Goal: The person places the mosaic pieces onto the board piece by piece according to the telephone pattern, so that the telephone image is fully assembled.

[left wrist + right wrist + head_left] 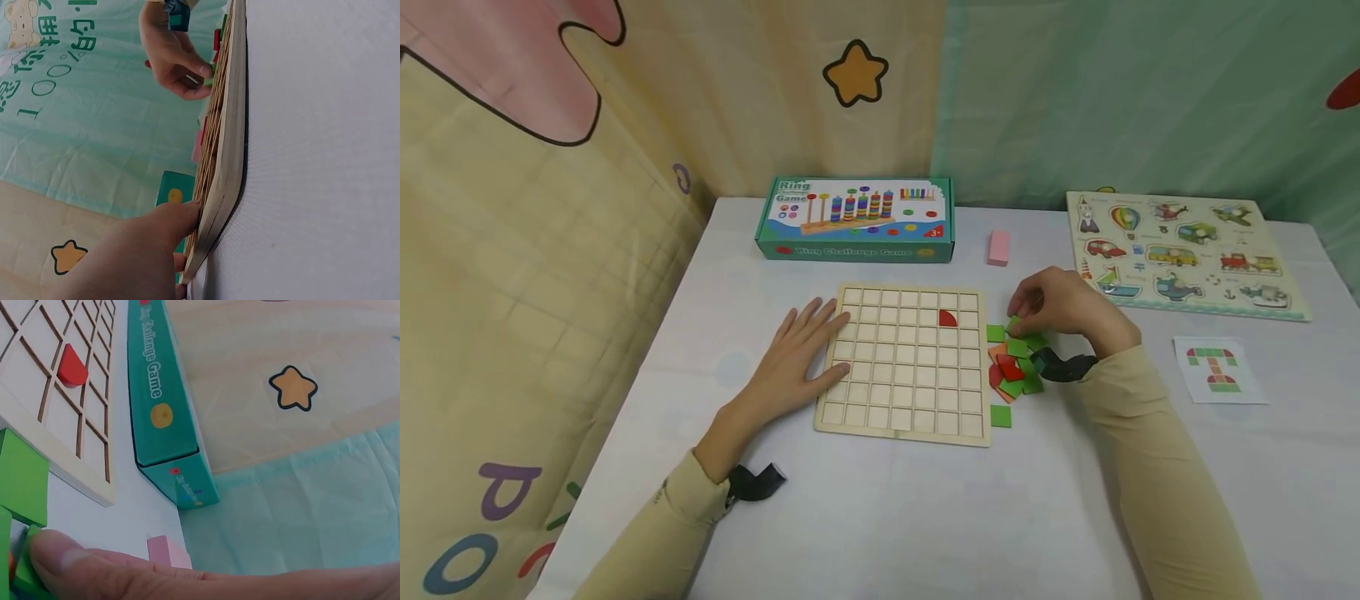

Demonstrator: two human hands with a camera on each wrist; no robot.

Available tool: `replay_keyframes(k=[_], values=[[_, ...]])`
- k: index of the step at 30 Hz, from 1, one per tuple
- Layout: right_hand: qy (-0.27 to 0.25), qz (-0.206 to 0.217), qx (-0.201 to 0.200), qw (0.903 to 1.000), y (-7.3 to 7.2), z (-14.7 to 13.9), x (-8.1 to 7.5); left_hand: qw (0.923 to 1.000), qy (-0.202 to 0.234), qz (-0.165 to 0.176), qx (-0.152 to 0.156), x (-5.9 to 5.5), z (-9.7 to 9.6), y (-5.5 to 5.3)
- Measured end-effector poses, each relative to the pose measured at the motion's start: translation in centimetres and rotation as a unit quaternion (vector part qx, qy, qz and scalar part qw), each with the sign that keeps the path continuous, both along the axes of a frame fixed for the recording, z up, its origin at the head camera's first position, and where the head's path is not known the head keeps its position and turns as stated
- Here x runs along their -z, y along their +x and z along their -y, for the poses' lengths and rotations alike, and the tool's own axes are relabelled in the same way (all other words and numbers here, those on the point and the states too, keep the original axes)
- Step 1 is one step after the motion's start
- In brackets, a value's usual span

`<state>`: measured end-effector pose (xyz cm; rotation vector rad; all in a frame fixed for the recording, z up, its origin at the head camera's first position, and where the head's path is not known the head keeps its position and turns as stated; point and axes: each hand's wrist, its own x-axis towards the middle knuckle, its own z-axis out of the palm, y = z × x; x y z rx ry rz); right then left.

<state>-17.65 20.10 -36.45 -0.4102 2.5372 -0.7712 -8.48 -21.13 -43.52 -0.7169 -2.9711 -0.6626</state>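
A wooden grid board lies on the white table with one red quarter-circle tile in a cell near its upper right. My left hand rests on the board's left edge, fingers spread and straight. At the right side of the board, my right hand pinches a green square tile between thumb and fingers. Below that hand is a loose heap of green, red and orange tiles. Single green tiles lie beside the board, one close to its lower right corner.
A Ring Challenge Game box stands at the back, with a pink block to its right. Farther right are a vehicle puzzle board and a pattern card showing a red, green and orange figure. Curtains hang behind the table.
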Motion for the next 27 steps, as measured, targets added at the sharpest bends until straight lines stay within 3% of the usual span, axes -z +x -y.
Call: replay_keyframes(k=[8, 14, 20, 27], values=[[-0.059, -0.003, 0.016, 0.9981, 0.2, -0.2, -0.6, 1.0000, 0.002, -0.006, 0.004, 0.0, 0.0, -0.2], [-0.102, -0.033, 0.019, 0.9941, 0.9, 2.3, -0.8, 1.0000, -0.001, -0.004, 0.005, 0.1, 0.0, -0.2], [-0.111, -0.050, -0.010, 0.9925, 1.6, 5.6, 0.0, 1.0000, -0.005, 0.001, 0.001, -0.1, 0.0, -0.2], [-0.100, -0.065, -0.019, 0.9927, 2.1, 7.2, 0.7, 1.0000, -0.006, 0.002, -0.002, -0.1, 0.0, 0.0]])
